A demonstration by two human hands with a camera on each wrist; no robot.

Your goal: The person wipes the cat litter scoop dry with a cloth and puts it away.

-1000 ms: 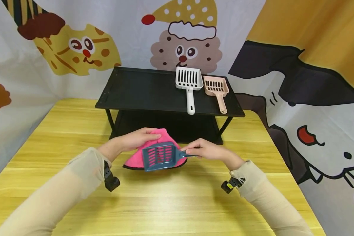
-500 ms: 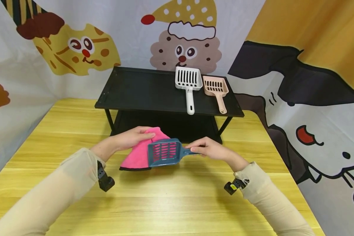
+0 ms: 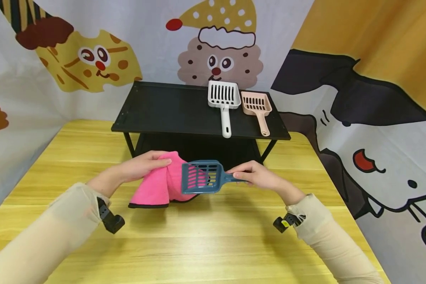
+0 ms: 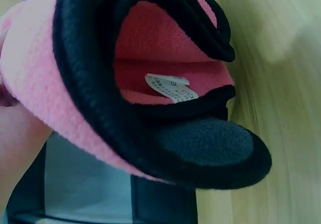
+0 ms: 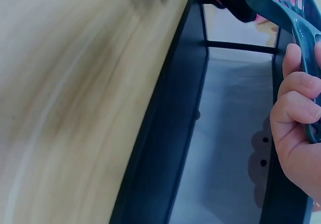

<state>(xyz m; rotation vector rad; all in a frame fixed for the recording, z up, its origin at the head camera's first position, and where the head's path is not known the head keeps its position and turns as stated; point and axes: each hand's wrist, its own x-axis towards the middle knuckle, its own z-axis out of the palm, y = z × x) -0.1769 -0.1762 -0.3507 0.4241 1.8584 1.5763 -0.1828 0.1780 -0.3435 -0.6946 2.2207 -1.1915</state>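
Observation:
In the head view my left hand pinches a pink cloth with dark edging, which hangs in folds over the table. The left wrist view shows the cloth's black border curling round, a small white printed label inside and a dark grey patch of fabric. My right hand grips the handle of a blue slotted litter scoop, its head pointing left. Part of the cloth lies behind the scoop head and shows through its slots. Fingers curl round the handle of the scoop in the right wrist view.
Behind the hands stands a black two-tier rack. On its top lie a white litter scoop and a pale pink one, side by side at the right. A printed curtain backs the wooden table.
My left hand has moved left with the cloth, which now covers less of the scoop's back. The right hand and scoop have shifted slightly right and up.

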